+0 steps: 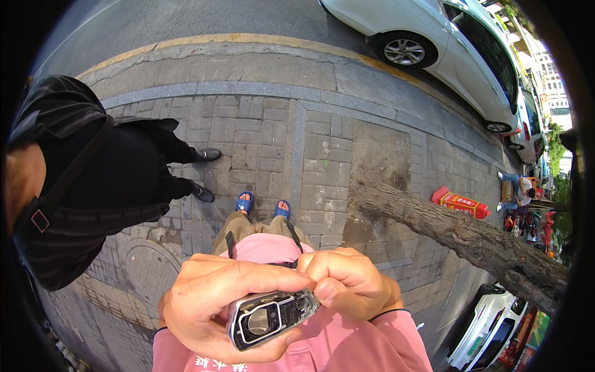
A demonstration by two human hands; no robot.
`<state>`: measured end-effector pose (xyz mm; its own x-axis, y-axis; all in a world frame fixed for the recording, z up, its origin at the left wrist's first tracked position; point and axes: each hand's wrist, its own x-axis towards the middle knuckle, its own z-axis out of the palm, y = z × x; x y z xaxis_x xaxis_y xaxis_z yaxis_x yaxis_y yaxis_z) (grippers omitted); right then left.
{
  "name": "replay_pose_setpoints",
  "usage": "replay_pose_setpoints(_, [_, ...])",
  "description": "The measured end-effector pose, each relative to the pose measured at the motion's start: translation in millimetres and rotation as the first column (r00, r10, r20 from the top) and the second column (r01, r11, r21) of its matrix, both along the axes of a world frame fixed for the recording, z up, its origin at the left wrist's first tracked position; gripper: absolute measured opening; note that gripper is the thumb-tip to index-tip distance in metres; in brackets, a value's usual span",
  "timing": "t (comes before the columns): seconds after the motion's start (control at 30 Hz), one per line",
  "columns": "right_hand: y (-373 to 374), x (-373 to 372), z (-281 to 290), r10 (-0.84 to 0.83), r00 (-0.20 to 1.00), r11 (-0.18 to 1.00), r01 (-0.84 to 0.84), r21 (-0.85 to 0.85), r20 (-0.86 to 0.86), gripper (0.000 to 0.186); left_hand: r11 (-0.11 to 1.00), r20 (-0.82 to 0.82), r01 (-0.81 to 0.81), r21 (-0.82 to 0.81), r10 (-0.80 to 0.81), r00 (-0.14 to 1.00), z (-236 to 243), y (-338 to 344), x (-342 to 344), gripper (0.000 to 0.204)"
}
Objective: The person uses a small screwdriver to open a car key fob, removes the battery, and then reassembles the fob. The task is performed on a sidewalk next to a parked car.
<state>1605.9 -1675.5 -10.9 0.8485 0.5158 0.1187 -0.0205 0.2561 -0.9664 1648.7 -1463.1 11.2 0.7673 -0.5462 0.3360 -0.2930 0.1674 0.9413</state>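
Note:
Close to my chest, my left hand (214,297) is closed around a dark car key fob (269,319) with a silver-edged frame. Its open face is turned up, and a round silver coin cell battery (259,322) sits in it. The fob's right end looks shiny and clear, like bare plastic. My right hand (347,282) is closed in a pinch against that end, thumb and forefinger pressed together. Whatever lies between those fingertips is hidden. The left forefinger reaches along the fob's upper edge and meets the right fingers.
A person in black clothes (105,167) stands close on my left. To my right a tree trunk (434,229) rises from a soil patch, with a red and yellow box (460,203) beside it. A white car (427,37) is parked beyond the kerb; another white car (486,332) stands lower right.

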Motion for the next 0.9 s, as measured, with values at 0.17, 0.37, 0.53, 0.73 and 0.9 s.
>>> replay_pose_setpoints(0.17, [1,0,1,-0.010,1.000,1.000,0.010,0.012,-0.002,0.020,0.999,-0.086,0.050,0.004,-0.050,0.995,7,3,2,0.048])
replay_pose_setpoints(0.37, [1,-1,-1,-0.033,0.998,0.999,0.032,0.024,0.046,0.013,0.990,-0.164,0.133,-0.052,-0.140,0.977,4,8,6,0.049])
replay_pose_setpoints(0.53, [3,-1,1,-0.126,0.975,0.987,0.142,-0.075,0.185,0.011,0.983,-0.254,0.151,-0.105,-0.173,0.952,-4,11,4,0.050])
replay_pose_setpoints(0.73, [-5,1,1,-0.139,0.962,0.951,0.196,-0.240,0.234,0.015,0.990,-0.345,0.122,-0.072,-0.139,0.928,-14,12,-4,0.051])
replay_pose_setpoints(0.9, [-2,7,16,-0.190,0.964,0.925,0.238,-0.296,0.184,0.015,0.993,-0.178,-0.056,0.105,0.075,0.981,-12,7,-10,0.048])
